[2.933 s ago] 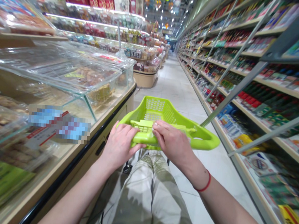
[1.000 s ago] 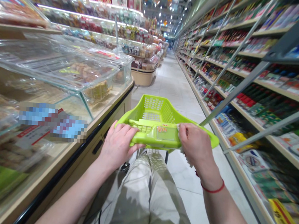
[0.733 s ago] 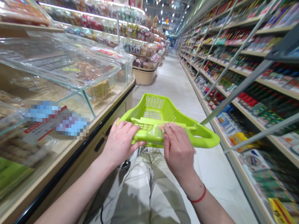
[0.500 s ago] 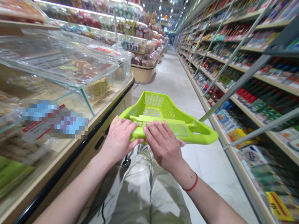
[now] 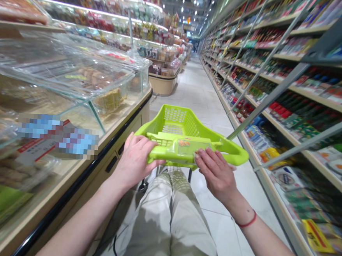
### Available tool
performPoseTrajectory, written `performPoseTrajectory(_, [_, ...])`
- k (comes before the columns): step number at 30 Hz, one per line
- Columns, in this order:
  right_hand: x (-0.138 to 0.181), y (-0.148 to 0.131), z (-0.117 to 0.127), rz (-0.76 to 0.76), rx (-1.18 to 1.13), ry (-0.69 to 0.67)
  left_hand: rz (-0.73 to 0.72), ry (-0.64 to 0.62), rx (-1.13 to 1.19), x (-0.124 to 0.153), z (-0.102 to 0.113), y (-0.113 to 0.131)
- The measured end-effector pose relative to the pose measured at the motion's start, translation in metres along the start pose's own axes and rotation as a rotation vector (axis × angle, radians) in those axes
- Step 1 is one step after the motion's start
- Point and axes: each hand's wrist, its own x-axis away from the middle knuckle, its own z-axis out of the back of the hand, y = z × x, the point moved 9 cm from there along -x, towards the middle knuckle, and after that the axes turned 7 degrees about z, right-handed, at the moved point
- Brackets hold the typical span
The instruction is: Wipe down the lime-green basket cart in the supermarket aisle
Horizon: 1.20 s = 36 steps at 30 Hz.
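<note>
A lime-green plastic shopping cart (image 5: pixel 174 122) stands just in front of me in a store aisle. My left hand (image 5: pixel 133 160) is closed round the left end of its handle bar (image 5: pixel 169 156), thumb underneath. My right hand (image 5: pixel 217 174) lies on the handle's near edge just right of the middle. Its fingers are stretched out flat and together, with the tips at a small label panel (image 5: pixel 188 147) on the bar. A red cord (image 5: pixel 248 223) circles my right wrist. The cart's mesh basket looks empty.
A glass-lidded display counter (image 5: pixel 75 78) with baked goods runs along my left, its black edge (image 5: pixel 98 166) close to the cart. Packed shelves (image 5: pixel 306 114) with slanted grey bars (image 5: pixel 263 103) line the right. The tiled aisle (image 5: pixel 197 91) stretches ahead. My light trousers (image 5: pixel 167 221) show below.
My right hand has slid back and forth along the handle: right end, then middle, then left beside my left hand, now right of the middle. My left hand has kept its grip.
</note>
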Motion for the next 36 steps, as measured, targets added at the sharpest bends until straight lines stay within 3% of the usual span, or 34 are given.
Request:
performPoseTrajectory(7, [-0.057, -0.046, -0.015, 0.177, -0.033, -0.027, -0.004, 0.014, -0.01, 0.001, 0.0, 0.0])
performPoseTrajectory(11, [-0.072, -0.059, -0.02, 0.241, -0.045, 0.007, -0.017, 0.032, -0.02, 0.002, 0.0, -0.001])
performPoseTrajectory(28, [0.02, -0.001, 0.004, 0.182, 0.02, -0.099, -0.029, 0.015, -0.012, 0.0, 0.0, -0.002])
performPoseTrajectory(32, [0.023, 0.005, 0.007, 0.177, -0.007, -0.093, -0.03, 0.017, -0.008, 0.0, -0.001, -0.003])
performPoseTrajectory(36, [0.001, -0.003, 0.006, 0.228, -0.064, -0.111, -0.029, 0.015, -0.004, 0.0, -0.001, -0.003])
